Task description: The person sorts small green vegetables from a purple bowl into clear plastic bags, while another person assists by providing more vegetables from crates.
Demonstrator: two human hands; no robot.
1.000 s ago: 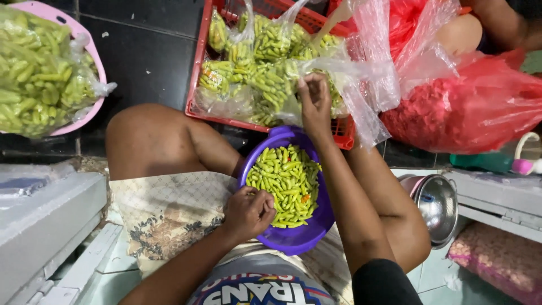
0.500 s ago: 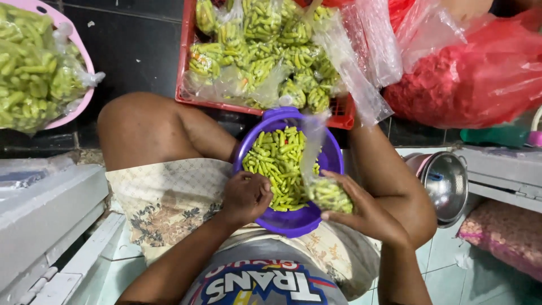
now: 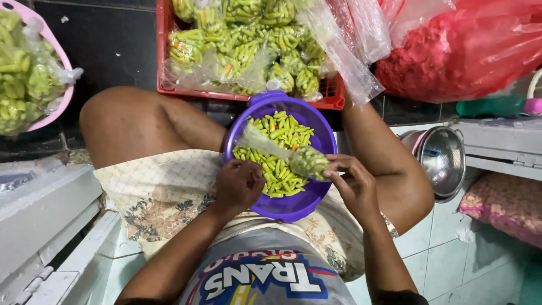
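Small clear bag (image 3: 299,158), bulging with green chillies, neck twisted thin. Right hand (image 3: 353,186) grips bulging end; left hand (image 3: 240,183) clenched over purple bowl (image 3: 293,206) rim, pinching near neck.

Grey printed T-shirt; cream floral-patterned shorts; bare forearms, bare knees.

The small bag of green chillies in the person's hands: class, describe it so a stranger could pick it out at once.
Find the purple bowl on the person's lap. Just above it, the right hand holds the small clear bag of green chillies. Unlike the bagged chillies in the red crate, it lies sideways with a long, empty, untied neck.
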